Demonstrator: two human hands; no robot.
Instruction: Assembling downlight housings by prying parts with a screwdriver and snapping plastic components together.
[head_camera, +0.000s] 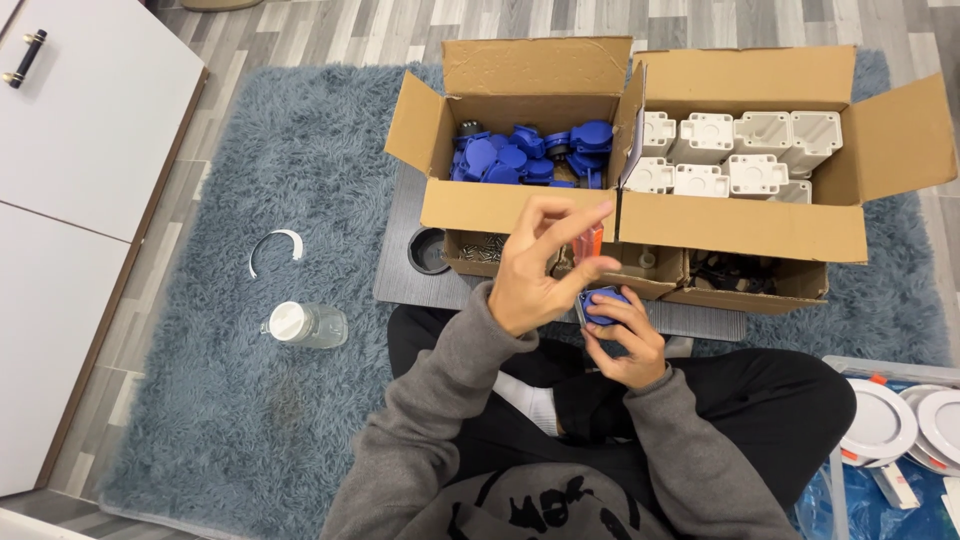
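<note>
My right hand (628, 345) is low over my lap, gripping a small blue capped socket part (603, 303) in a pale frame. My left hand (540, 268) is raised just above and left of it, palm toward me, fingers spread and thumb pointing right. A small orange item (597, 240) shows between its index finger and thumb; whether the hand holds it is unclear. Behind the hands stands an open cardboard box (500, 205) with several blue caps (530, 155). Next to that is a second box (740, 225) of white plastic housings (730, 150).
Small open boxes with screws (485, 250) and dark parts (730, 272) sit on a grey board (400, 270) on the blue shaggy rug (250, 420). A clear bottle (305, 325) and white curved strip (275, 245) lie left. White round lamps (880, 420) are at the right, a white cabinet (90, 150) far left.
</note>
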